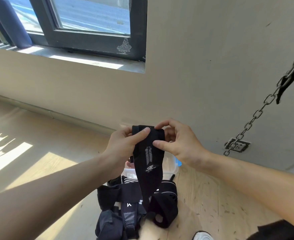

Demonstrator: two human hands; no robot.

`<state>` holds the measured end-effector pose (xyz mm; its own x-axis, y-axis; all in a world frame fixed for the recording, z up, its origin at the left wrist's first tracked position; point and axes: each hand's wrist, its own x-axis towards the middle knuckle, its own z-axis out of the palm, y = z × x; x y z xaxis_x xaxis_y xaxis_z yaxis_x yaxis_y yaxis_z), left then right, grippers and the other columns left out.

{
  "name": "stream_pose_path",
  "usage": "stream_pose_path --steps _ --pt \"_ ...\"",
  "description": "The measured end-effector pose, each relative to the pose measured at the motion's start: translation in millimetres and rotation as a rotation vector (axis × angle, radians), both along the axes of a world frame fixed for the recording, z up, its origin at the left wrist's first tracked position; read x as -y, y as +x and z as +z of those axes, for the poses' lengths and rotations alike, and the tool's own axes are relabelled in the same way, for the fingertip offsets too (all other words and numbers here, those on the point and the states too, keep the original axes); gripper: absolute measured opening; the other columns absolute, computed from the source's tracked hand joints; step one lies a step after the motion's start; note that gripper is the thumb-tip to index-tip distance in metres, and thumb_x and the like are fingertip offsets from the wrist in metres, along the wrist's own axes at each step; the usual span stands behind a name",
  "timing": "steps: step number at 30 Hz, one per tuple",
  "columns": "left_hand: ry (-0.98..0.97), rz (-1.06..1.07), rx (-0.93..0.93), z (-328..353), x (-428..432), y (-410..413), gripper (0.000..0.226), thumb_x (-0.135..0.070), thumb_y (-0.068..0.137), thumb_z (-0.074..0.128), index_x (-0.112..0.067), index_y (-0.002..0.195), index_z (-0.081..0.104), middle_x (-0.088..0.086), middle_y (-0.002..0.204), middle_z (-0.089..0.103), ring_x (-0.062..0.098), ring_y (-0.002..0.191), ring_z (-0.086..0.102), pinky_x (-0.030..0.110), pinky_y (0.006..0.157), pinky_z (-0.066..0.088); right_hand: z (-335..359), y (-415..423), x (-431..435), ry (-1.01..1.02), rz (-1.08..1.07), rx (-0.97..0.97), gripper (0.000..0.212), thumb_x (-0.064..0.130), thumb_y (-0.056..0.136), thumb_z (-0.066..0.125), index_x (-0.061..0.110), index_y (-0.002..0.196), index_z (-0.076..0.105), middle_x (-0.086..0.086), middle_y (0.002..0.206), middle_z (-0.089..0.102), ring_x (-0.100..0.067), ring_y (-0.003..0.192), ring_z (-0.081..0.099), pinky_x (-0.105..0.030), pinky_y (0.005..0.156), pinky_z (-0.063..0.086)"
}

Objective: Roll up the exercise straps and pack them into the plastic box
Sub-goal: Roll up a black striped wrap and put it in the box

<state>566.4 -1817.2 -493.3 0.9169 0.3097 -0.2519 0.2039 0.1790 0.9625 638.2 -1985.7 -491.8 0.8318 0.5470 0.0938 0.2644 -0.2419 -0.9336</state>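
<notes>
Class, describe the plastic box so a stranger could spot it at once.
Follow the beige wall down to the wood floor. The box sits there, partly behind the strap that the left hand and right hand hold up. Unlike the black pile in front of it, it is clear, with a blue clip.

A long black fabric strap (148, 158) is hanging between the left hand (123, 146) and the right hand (179, 144), in front of a clear plastic box (170, 166). The box is sitting on the pale wooden floor (212, 196) by the far beige wall (194, 66). A heap of black straps (136, 201) is lying against its near side, and a grey metal chain (257, 115) is hanging far right.
</notes>
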Motion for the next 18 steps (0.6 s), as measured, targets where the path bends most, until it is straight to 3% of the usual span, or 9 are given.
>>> stream_pose_path --steps 2,6,10,13,18 --pt "-0.022 0.001 -0.017 3.4 -0.1 0.5 0.022 -0.027 0.091 0.075 -0.010 0.104 0.077 0.024 0.105 0.075 0.027 0.081 0.071 0.044 0.079 0.053 0.6 0.7 -1.1 0.005 0.020 -0.014 0.028 0.008 0.086 0.078 0.022 0.105 0.065 -0.003 0.076 0.069 -0.009 0.070 0.066 -0.020 0.068 0.053" --pt "-0.068 -0.048 -0.005 7.7 2.8 -2.3 0.017 -0.017 0.093 0.071 -0.007 0.105 0.077 0.015 0.098 0.079 0.019 0.079 0.076 0.024 0.066 0.061 2.2 0.1 -4.7 0.105 -0.063 -0.125 0.009 0.015 0.089 0.076 0.019 0.093 0.069 -0.008 0.074 0.064 -0.016 0.070 0.068 -0.036 0.067 0.060" --pt "-0.067 -0.056 0.008 7.8 10.1 -4.9 0.017 -0.015 0.092 0.072 -0.007 0.107 0.076 0.014 0.097 0.079 0.022 0.083 0.078 0.025 0.064 0.061 2.9 1.4 -7.4 0.136 -0.150 -0.135 0.010 0.013 0.088 0.078 0.012 0.085 0.069 -0.002 0.064 0.058 -0.013 0.060 0.059 -0.030 0.058 0.052" --pt "-0.021 -0.034 -0.012 7.5 10.3 -4.6 0.016 -0.021 0.093 0.072 -0.012 0.105 0.078 0.012 0.095 0.080 0.021 0.083 0.078 0.030 0.065 0.064 2.1 2.4 -9.1 0.136 -0.134 -0.109 0.010 0.011 0.087 0.079 0.011 0.083 0.070 -0.009 0.072 0.061 -0.017 0.068 0.058 -0.036 0.068 0.053" --pt "-0.024 -0.001 0.004 7.7 5.6 -4.7 0.015 -0.017 0.094 0.071 -0.007 0.103 0.078 0.014 0.091 0.079 0.019 0.076 0.077 0.025 0.060 0.059 1.0 -1.0 -11.0 0.140 -0.037 -0.167 0.017 0.008 0.084 0.080 0.016 0.089 0.066 -0.010 0.083 0.068 -0.024 0.077 0.070 -0.039 0.075 0.061"
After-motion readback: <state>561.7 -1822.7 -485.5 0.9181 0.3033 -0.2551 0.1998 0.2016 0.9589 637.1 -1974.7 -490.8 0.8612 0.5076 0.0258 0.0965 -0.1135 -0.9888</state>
